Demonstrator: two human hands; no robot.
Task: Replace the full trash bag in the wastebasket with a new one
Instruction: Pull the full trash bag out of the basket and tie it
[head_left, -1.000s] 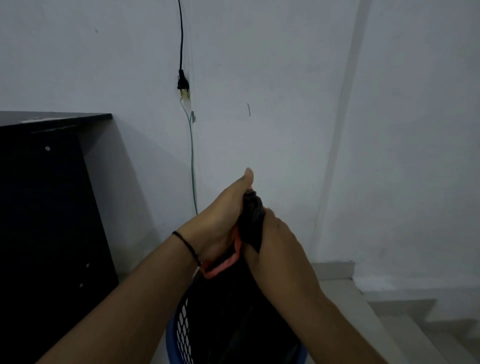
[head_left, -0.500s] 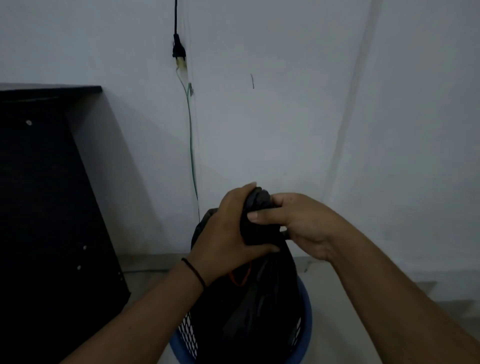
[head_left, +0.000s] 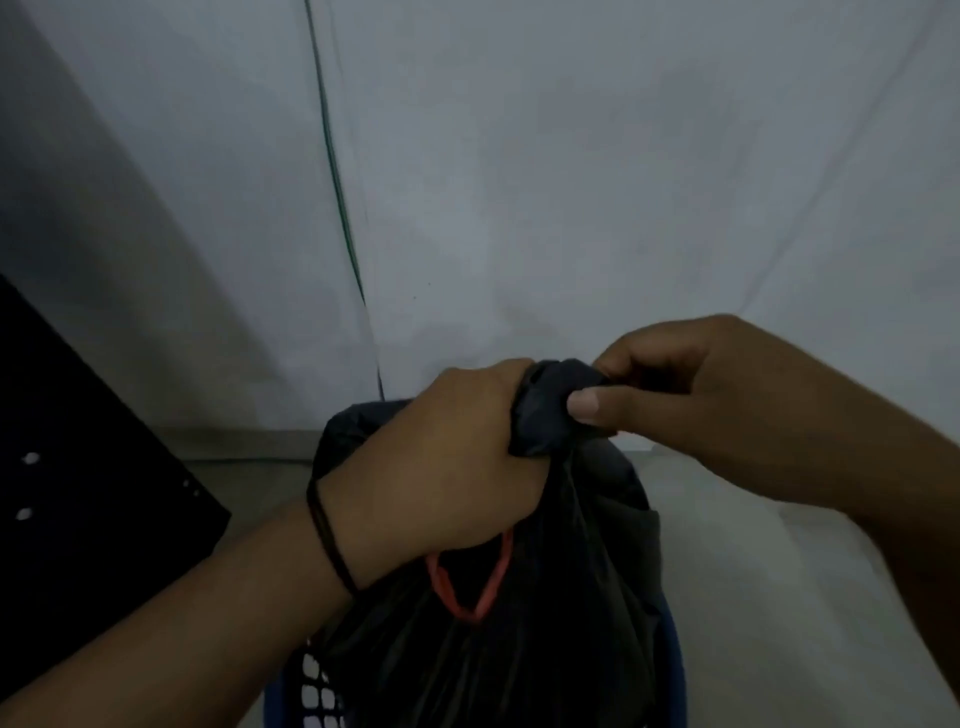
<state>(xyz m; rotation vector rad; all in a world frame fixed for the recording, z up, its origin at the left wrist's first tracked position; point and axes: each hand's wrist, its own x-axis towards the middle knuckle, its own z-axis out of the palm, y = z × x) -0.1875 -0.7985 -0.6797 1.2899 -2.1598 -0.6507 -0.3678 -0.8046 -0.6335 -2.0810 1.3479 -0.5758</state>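
Both hands clamped on the gathered neck of the black trash bag

Left hand (head_left: 441, 462): fingers curled tight around the bunched neck of the trash bag (head_left: 519, 623), fist wrapped fully round the plastic just below the top knot. Right hand (head_left: 696, 410): thumb and curled fingers pinching the twisted top of the same neck from the other side, touching the left hand's knuckles. Red drawstring (head_left: 470, 587) hanging in a loop under the left fist, against the bag's front. Bag standing in the blue wastebasket (head_left: 675, 670), body bulging above the rim. Thin black band (head_left: 327, 540) around the left wrist. Green cable (head_left: 337, 192) down the white wall behind; dark cabinet (head_left: 78, 467) at the left
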